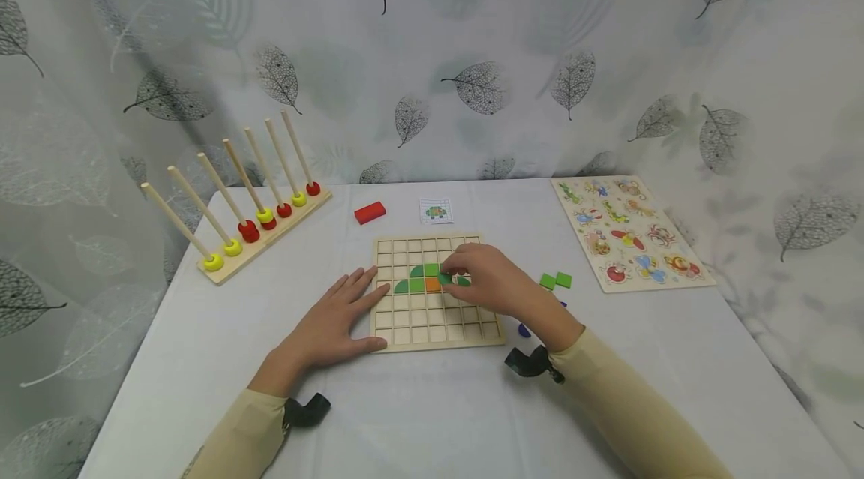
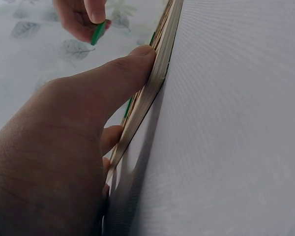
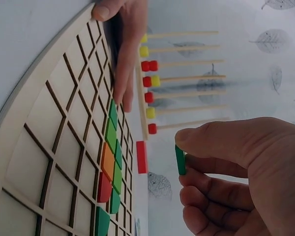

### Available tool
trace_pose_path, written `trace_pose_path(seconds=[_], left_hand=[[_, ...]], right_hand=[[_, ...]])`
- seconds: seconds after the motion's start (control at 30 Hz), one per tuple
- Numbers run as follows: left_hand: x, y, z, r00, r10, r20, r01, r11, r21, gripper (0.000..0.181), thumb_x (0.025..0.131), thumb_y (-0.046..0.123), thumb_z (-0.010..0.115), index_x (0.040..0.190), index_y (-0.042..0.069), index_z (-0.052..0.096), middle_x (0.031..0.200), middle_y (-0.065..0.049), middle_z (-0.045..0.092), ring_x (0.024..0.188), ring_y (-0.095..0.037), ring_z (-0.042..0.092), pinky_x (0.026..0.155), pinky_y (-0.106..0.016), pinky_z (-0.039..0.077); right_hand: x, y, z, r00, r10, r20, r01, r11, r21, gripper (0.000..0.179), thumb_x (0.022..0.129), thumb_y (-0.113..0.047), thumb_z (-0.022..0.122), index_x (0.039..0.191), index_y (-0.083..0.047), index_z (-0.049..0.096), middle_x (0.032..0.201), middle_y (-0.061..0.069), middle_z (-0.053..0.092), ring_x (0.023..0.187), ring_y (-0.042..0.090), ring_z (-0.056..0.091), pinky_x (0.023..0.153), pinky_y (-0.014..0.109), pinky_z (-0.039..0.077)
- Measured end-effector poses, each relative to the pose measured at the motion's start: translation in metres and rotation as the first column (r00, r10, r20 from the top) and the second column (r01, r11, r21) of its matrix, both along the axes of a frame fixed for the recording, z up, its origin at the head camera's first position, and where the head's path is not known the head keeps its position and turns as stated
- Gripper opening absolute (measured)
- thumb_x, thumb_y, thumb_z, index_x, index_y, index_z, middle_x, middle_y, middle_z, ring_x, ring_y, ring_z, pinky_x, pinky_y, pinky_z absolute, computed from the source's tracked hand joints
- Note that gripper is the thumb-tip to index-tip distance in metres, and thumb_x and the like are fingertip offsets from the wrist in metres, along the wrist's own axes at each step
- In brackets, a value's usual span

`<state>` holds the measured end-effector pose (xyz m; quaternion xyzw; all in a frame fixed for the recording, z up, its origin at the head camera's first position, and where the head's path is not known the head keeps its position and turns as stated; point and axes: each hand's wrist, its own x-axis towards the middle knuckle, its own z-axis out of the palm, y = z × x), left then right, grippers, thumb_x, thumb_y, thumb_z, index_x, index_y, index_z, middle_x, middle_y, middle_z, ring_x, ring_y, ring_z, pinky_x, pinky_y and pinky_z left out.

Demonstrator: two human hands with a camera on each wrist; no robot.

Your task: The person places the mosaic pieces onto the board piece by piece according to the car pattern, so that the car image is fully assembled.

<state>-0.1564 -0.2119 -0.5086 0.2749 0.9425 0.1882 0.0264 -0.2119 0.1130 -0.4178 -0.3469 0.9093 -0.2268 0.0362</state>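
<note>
Two tan sleeves (image 1: 628,396), each with a black wrist fitting, reach in over the near edge of the white tabletop (image 1: 418,419); the two hands stand apart. One gridded board (image 1: 418,333) lies at the tabletop's middle. Its left edge is touched by the left hand (image 1: 335,320), fingers spread and straight, the thumb at the near left corner. The right hand (image 1: 496,280) pinches one green piece (image 3: 180,160) between thumb and finger, raised above the board. Eight pieces sit in the grid: six green, one orange (image 1: 433,284) and one red (image 3: 104,188).

Off the board's right edge lie two green squares (image 1: 563,280) and at least two blue pieces (image 1: 524,330), one partly hidden by the arm. Toward the tabletop's far edge are one red block (image 1: 370,212) and one small card (image 1: 436,211). At the far left corner, one rack (image 1: 270,239) carries seven pegs and nine beads, five red, four yellow; toward the far right corner, one puzzle board (image 1: 634,282) shows twelve pictures.
</note>
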Motion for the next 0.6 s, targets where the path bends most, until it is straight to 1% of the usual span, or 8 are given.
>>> trace_pose_path(seconds=[0.23, 0.47, 0.6], left_hand=[[0.000, -0.001, 0.000, 1.000, 0.001, -0.001, -0.001, 1.000, 0.001, 0.096, 0.092, 0.076, 0.065, 0.170, 0.025, 0.041, 0.180, -0.005, 0.019, 0.166, -0.029, 0.013, 0.133, -0.049, 0.015], [0.001, -0.001, 0.001, 1.000, -0.010, -0.003, 0.010, 1.000, 0.019, 0.096, 0.093, 0.075, 0.067, 0.170, 0.023, 0.042, 0.180, -0.006, 0.020, 0.166, -0.030, 0.014, 0.133, -0.049, 0.015], [0.000, -0.002, 0.000, 1.000, -0.011, -0.006, 0.011, 1.000, 0.019, 0.096, 0.093, 0.076, 0.066, 0.170, 0.024, 0.041, 0.180, -0.006, 0.020, 0.166, -0.030, 0.013, 0.133, -0.049, 0.015]], right_hand=[[0.001, -0.012, -0.001, 0.999, 0.043, -0.015, -0.044, 0.998, -0.041, 0.020, 0.094, -0.018, 0.088, 0.112, -0.012, 0.083, 0.099, -0.006, 0.071, 0.091, 0.024, 0.067, 0.077, 0.031, 0.056], [0.003, -0.026, -0.002, 0.999, 0.034, 0.015, -0.033, 0.999, -0.019, 0.024, 0.094, -0.019, 0.087, 0.116, -0.012, 0.083, 0.107, -0.003, 0.074, 0.095, 0.021, 0.067, 0.080, 0.028, 0.057], [0.004, -0.031, -0.003, 0.999, 0.033, 0.032, -0.032, 0.999, -0.016, 0.023, 0.094, -0.019, 0.087, 0.116, -0.012, 0.083, 0.107, -0.004, 0.073, 0.092, 0.016, 0.063, 0.080, 0.029, 0.057]])
